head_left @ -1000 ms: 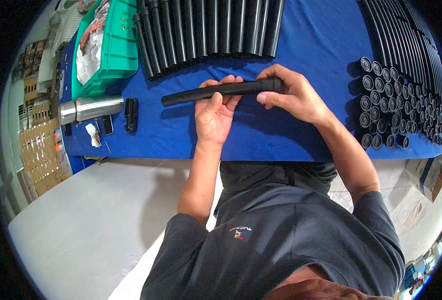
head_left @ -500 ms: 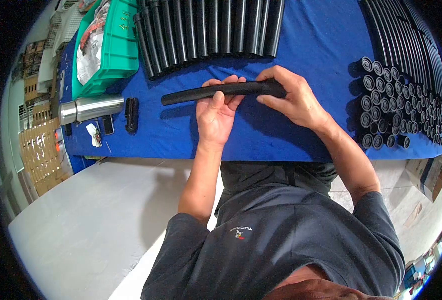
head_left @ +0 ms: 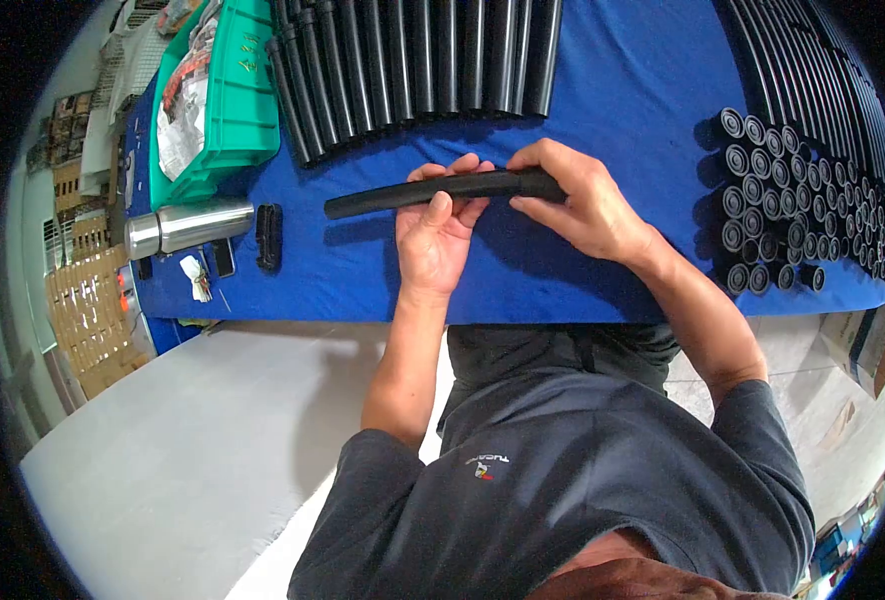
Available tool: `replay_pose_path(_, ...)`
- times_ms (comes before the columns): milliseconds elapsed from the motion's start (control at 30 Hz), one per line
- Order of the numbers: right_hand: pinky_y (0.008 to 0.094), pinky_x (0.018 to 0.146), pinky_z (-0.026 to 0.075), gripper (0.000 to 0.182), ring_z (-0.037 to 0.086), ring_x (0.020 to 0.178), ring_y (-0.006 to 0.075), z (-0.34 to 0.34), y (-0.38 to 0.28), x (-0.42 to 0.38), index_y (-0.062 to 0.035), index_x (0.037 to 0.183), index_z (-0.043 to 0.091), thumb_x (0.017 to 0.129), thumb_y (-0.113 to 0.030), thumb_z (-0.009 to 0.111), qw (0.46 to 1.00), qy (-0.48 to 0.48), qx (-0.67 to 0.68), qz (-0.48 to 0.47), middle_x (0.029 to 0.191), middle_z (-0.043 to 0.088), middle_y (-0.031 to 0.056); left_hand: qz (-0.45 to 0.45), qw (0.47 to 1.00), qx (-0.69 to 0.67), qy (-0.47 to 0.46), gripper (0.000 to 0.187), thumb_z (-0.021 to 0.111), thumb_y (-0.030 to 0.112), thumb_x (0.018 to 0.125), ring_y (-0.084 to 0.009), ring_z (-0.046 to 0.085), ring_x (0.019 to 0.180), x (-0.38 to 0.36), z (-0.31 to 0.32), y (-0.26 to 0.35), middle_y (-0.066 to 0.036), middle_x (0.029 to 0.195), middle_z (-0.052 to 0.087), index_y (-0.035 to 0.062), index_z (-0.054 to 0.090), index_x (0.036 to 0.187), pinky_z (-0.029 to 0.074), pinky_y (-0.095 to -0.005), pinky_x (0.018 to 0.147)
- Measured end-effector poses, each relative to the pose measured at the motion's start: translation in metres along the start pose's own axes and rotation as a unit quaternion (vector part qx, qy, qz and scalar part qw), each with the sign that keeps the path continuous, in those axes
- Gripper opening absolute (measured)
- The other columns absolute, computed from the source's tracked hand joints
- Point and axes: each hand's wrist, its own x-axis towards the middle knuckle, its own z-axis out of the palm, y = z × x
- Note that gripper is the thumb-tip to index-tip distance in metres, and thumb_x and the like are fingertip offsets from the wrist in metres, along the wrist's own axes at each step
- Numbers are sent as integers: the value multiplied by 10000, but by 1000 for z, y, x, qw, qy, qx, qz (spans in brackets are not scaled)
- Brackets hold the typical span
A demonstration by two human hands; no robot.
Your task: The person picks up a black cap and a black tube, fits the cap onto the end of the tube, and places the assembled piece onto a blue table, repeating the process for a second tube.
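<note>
A black tube (head_left: 383, 198) lies across both hands above the blue cloth, its free end pointing left. My left hand (head_left: 437, 235) is palm up under its middle, thumb on the near side and fingertips showing beyond the far side. My right hand (head_left: 588, 205) is closed round the tube's right end, thumb and forefinger on either side, and covers part of that end.
Black tubes (head_left: 428, 60) lie in a row at the back. Round black pieces (head_left: 753, 190) and thin black rods (head_left: 813, 90) fill the right. At left are a green crate (head_left: 245, 100), a steel flask (head_left: 208, 225) and a dark case (head_left: 270, 237).
The view has shifted slightly. Both hands keep hold of the tube, and its left end sits a little lower in the picture.
</note>
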Motion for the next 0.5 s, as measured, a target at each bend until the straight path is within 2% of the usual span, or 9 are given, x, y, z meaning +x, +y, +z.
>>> replay_pose_path(33, 343, 780, 555, 391, 696, 943, 252, 2, 4, -1, -15, 1190, 612, 851, -84, 793, 996, 24, -61, -63, 1087, 678, 151, 3, 1000, -8, 3, 319, 683, 56, 956, -412, 592, 1297, 0, -1, 0, -241, 1310, 654, 52, 578, 1257, 523, -511, 1106)
replay_pose_path(133, 403, 907, 550, 519, 647, 1117, 347, 8, 7, 1, -49, 1260, 619, 783, -73, 824, 983, 38, -86, -160, 1302, 610, 182, -2, 999, -45, 0, 305, 661, 11, 931, -422, 595, 1291, -1, -8, 0, -236, 1296, 660, 53, 584, 1223, 527, -515, 1096)
replay_pose_path(167, 483, 1084, 468, 635, 552, 1294, 384, 5, 3, -1, -84, 1342, 601, 765, -209, 835, 972, 16, -165, -168, 1426, 551, 185, -7, 998, -65, -7, 308, 650, -3, 918, -423, 593, 1293, -1, -12, 2, -236, 1296, 661, 57, 591, 1214, 523, -516, 1099)
replay_pose_path(233, 542, 1167, 362, 711, 450, 1409, 373, 1, -9, -2, -109, 1383, 586, 745, -286, 845, 946, 26, -250, -206, 1506, 492, 179, -13, 995, -94, 8, 343, 617, -30, 849, -425, 581, 1305, -4, -13, 3, -226, 1279, 673, 76, 614, 1175, 511, -505, 1108)
replay_pose_path(267, 572, 1208, 310, 750, 400, 1466, 367, 1, -11, -3, -122, 1404, 578, 736, -325, 850, 929, 30, -292, -225, 1546, 463, 176, -14, 997, -80, -8, 360, 627, -23, 848, -415, 570, 1318, -3, -13, 3, -213, 1289, 673, 77, 620, 1194, 497, -505, 1119)
replay_pose_path(300, 625, 1236, 210, 815, 258, 1546, 387, 1, -8, -5, -206, 1453, 556, 720, -407, 850, 925, -3, -306, -225, 1650, 314, 185, -15, 997, -66, -24, 377, 638, -15, 847, -405, 559, 1332, -3, -14, 4, -200, 1298, 673, 77, 627, 1213, 484, -506, 1131)
replay_pose_path(367, 631, 1231, 212, 811, 243, 1542, 427, 3, -7, -5, -270, 1462, 548, 724, -411, 852, 939, 15, -264, -218, 1664, 267, 207, -25, 998, -43, -36, 399, 665, 4, 832, -394, 527, 1363, -4, -18, 5, -167, 1297, 679, 88, 635, 1221, 454, -501, 1153)
replay_pose_path(433, 643, 1225, 204, 800, 203, 1539, 490, 2, -9, -6, -354, 1465, 540, 733, -428, 853, 951, 20, -230, -207, 1686, 176, 243, -19, 999, -30, -9, 394, 648, 8, 805, -408, 560, 1320, -5, -12, 5, -177, 1249, 693, 96, 626, 1188, 458, -509, 1143)
replay_pose_path(500, 645, 1223, 203, 799, 201, 1540, 491, 2, -10, -7, -349, 1465, 541, 734, -431, 854, 948, 17, -235, -213, 1686, 175, 244, -17, 1000, -24, 6, 398, 641, 11, 784, -414, 578, 1295, -5, -10, 5, -180, 1224, 701, 101, 623, 1171, 445, -520, 1146)
